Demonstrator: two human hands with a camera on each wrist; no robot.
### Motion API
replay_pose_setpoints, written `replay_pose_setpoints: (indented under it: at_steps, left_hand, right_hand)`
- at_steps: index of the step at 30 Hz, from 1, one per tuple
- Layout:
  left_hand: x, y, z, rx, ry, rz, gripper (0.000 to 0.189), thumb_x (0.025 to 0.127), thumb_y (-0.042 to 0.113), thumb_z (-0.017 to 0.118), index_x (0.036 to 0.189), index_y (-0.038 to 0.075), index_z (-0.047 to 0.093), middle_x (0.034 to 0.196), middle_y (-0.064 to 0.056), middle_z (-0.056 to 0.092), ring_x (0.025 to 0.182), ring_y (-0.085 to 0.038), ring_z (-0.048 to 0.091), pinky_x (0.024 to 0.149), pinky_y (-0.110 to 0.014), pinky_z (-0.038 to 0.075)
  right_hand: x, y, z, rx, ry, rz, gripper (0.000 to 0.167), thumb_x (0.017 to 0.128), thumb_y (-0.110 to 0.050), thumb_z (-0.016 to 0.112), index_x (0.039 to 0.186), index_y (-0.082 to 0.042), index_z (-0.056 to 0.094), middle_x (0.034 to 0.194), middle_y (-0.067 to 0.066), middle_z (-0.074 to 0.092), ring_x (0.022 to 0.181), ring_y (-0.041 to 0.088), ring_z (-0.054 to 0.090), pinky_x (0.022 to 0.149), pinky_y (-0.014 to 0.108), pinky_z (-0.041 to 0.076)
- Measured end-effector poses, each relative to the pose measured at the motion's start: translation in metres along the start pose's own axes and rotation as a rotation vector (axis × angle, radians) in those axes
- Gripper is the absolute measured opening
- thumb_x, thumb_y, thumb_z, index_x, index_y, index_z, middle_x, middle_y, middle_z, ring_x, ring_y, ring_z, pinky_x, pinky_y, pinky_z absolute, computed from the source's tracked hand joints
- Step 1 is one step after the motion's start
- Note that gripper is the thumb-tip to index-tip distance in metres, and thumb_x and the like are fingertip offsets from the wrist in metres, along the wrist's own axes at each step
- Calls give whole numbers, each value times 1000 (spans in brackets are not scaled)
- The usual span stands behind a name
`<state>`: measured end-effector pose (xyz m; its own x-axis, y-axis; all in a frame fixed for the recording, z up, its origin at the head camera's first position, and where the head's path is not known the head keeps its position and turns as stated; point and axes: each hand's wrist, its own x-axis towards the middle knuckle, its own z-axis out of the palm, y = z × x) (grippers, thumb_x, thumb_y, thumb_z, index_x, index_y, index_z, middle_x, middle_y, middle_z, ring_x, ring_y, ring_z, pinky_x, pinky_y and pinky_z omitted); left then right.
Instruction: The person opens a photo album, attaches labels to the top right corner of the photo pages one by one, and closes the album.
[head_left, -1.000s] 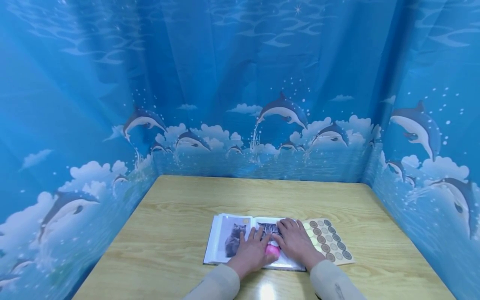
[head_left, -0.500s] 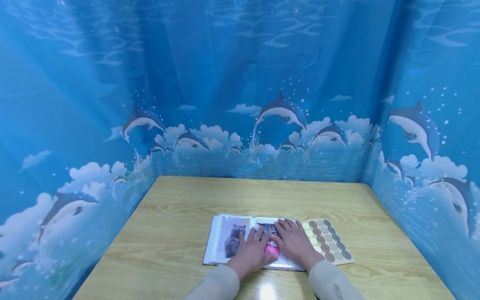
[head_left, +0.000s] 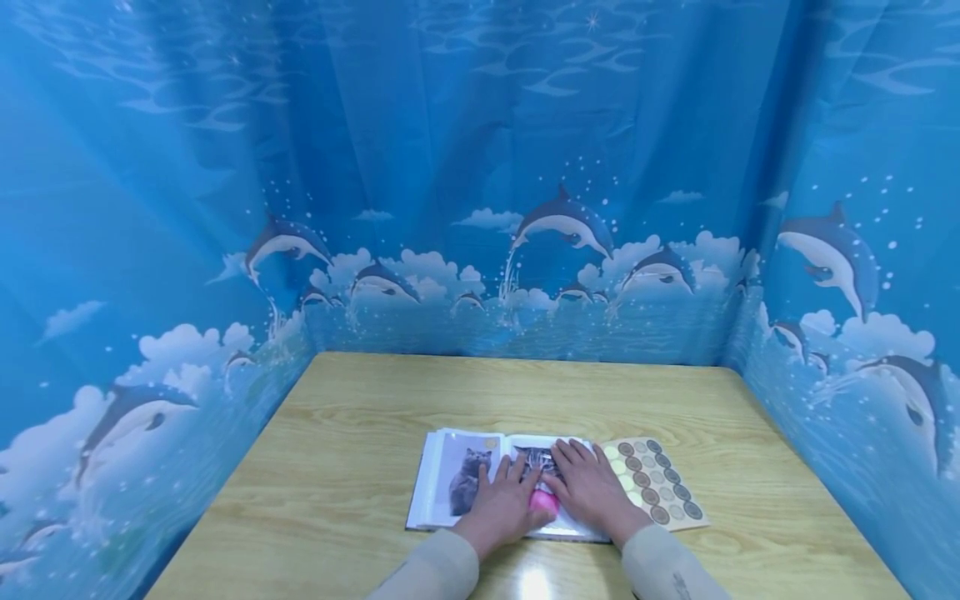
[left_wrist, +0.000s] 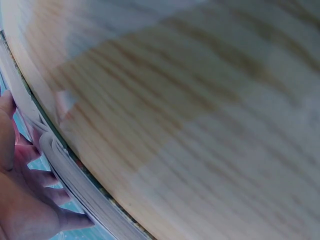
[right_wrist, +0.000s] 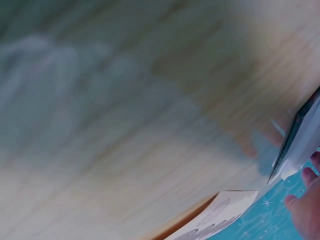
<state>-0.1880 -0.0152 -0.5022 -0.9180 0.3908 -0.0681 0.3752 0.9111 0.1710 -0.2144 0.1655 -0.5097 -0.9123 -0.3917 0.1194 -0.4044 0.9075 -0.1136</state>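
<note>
Album (head_left: 441, 483), well inside table's far edge (head_left: 525, 365) | left hand (head_left: 501, 504), right hand (head_left: 592, 487): fingers parted | likely soft-leaved (grip cover edges (head_left: 418, 487))

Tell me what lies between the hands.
In the head view, a pink patch and part of a cat picture show between the left hand and right hand, on the album.

Blue curtains (head_left: 420, 125) hang around three sides of the pale wood-grain table (head_left: 390, 400) — I see leaping dolphins (head_left: 566, 212) printed along them, big and small, among puffy white clouds (head_left: 178, 343). Glare (head_left: 535, 582) shines on the table's near part — its far corners look rounded.
</note>
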Motion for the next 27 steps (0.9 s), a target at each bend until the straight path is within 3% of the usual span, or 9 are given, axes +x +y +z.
replay_pose_setpoints:
  at_steps: [11,27]
  left_hand:
    - [-1,1,-3,-12,-23,-8,80,91,68,51,154,21,38,161,-10,26,146,-37,24,114,-65,19]
    - [-4,1,-6,13,19,27,77,91,66,53,152,19,42,159,-12,32,143,-39,30,112,-67,23]
  right_hand:
    - [-5,4,0,-11,25,-21,60,102,-46,46,145,-4,47,150,17,44,140,37,37,115,62,21]
    - [-8,12,1,-38,26,-10,54,103,-40,48,143,-4,51,149,20,44,139,40,37,114,63,22]
